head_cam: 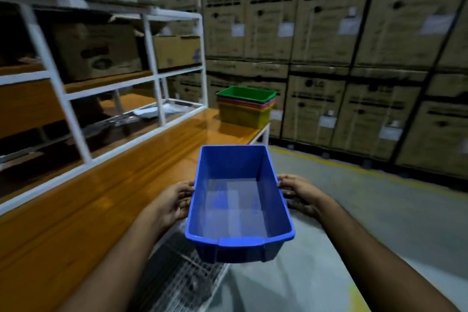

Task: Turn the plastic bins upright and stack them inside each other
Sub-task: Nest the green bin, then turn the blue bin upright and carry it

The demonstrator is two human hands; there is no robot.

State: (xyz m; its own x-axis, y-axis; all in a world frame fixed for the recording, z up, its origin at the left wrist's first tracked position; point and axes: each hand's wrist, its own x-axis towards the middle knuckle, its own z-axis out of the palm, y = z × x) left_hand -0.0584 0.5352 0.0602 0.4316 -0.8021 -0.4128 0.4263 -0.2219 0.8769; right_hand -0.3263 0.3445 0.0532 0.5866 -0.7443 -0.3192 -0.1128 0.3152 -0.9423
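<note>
I am holding a blue bin (239, 200) upright in the air in front of me, its open mouth facing up and its long axis pointing away from me. My left hand (174, 201) is gripping the left long rim, fingers curled over the edge, and my right hand (297, 192) is gripping the right long rim in the same way, so both hands are closed on the bin with the tub spanning the gap between them. The inside of the bin is looking bare, with only pale reflections on its floor. I am carrying it beside the near edge of a long wooden counter (106, 200), above a wire-mesh surface (177, 273) and the grey floor (379, 210). At the far end of the counter, well apart from the bin in my hands, a stack of bins (245, 106) is sitting upright: a green bin (247, 94) is nesting on top, pink ones are showing beneath its rim, and a yellow bin (241, 115) is at the bottom. A white metal shelf frame (152, 58) is standing on the counter to my left, and cardboard cartons (342, 45) are forming a wall behind.
</note>
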